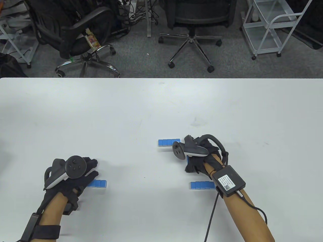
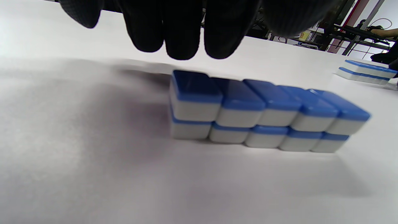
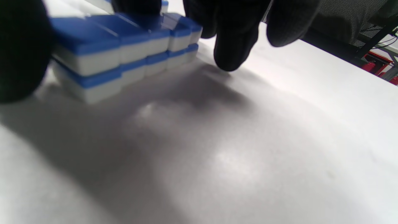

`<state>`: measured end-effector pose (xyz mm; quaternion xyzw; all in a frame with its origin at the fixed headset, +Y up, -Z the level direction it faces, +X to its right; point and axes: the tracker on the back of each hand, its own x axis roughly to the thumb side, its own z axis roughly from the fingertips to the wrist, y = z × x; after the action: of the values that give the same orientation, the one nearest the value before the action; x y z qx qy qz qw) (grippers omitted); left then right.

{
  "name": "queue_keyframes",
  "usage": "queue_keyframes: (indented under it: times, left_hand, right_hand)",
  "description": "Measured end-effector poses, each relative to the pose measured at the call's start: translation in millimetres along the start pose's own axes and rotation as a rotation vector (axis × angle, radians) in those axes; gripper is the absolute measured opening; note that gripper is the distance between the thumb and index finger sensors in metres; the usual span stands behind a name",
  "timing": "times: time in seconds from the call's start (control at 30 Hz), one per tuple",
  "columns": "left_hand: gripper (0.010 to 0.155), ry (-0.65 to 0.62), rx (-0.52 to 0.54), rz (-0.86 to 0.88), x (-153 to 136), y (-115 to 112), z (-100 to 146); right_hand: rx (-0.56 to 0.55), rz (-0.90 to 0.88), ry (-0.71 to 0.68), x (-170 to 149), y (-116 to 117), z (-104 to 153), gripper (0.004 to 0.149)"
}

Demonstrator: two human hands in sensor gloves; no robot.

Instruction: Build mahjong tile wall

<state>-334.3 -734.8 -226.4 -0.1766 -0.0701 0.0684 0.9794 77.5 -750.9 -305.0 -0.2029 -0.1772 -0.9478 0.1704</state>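
Blue-backed mahjong tiles stand in short two-layer rows on the white table [image 1: 126, 113]. One row [image 1: 99, 183] lies by my left hand [image 1: 85, 169]; in the left wrist view this row [image 2: 264, 115] is five tiles wide and my fingertips [image 2: 183, 43] hang above its far end without touching it. My right hand [image 1: 195, 157] holds another two-layer row [image 3: 124, 53]: the thumb [image 3: 18, 53] presses on its near end and the other fingers reach over its far part. In the table view that hand hides most of it.
A further tile row [image 1: 167, 142] lies left of my right hand's tracker, and another [image 1: 202, 185] lies beside my right wrist. A distant row [image 2: 367, 72] shows in the left wrist view. Office chairs and a white cart stand beyond the table's far edge.
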Motion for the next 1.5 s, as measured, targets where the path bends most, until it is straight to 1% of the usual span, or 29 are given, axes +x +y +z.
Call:
queue_keyframes:
  times: [0.37,0.57,0.7,0.8,0.87,1.0,1.13,1.2,1.3,1.37,1.4,1.47,1.5]
  left_hand:
    - [0.063,-0.001,0.007,0.000,-0.3,0.3,0.0]
    - [0.063,-0.003,0.018,-0.002,-0.6,1.2,0.2]
    - [0.064,-0.004,0.021,0.000,-0.8,1.5,0.3]
    - [0.064,-0.007,0.026,0.001,-1.0,1.9,0.4]
    - [0.064,-0.007,0.031,0.003,-1.2,2.2,0.4]
    - [0.065,-0.010,0.038,0.006,-1.6,2.4,0.5]
    - [0.065,-0.006,0.043,0.019,-2.4,3.1,0.7]
    - [0.066,0.006,0.051,0.017,-3.0,3.5,1.0]
    - [0.065,0.048,0.066,0.003,-5.1,6.2,2.2]
    - [0.066,0.096,0.059,0.017,-8.8,12.2,4.4]
    - [0.067,0.138,0.077,0.049,-12.3,17.0,6.7]
    - [0.068,0.181,0.091,0.099,-16.7,20.8,9.1]
    - [0.069,0.215,0.064,0.122,-18.6,20.9,10.3]
  right_hand:
    - [0.025,0.042,0.018,5.2,-0.5,3.3,0.087]
    - [0.052,0.011,0.006,8.0,-1.6,6.6,0.088]
    - [0.034,0.037,-0.003,13.7,-8.2,13.6,0.089]
    - [-0.004,-0.001,-0.017,13.2,-19.1,21.3,0.089]
    - [-0.027,-0.046,-0.025,11.2,-29.2,28.3,0.089]
    - [-0.093,-0.070,-0.024,4.9,-49.6,48.3,0.088]
    - [-0.187,-0.143,-0.008,-2.1,-59.3,74.4,0.084]
    - [-0.225,-0.173,0.009,-5.0,-57.3,89.1,0.080]
    - [-0.308,-0.186,0.079,-10.0,-47.0,112.0,0.073]
    - [-0.369,-0.183,0.124,-15.4,-38.8,125.5,0.070]
    - [-0.389,-0.191,0.147,-19.7,-34.1,132.4,0.069]
    - [-0.394,-0.225,0.184,-28.9,-25.7,142.7,0.069]
    - [-0.395,-0.250,0.201,-34.9,-20.6,147.5,0.069]
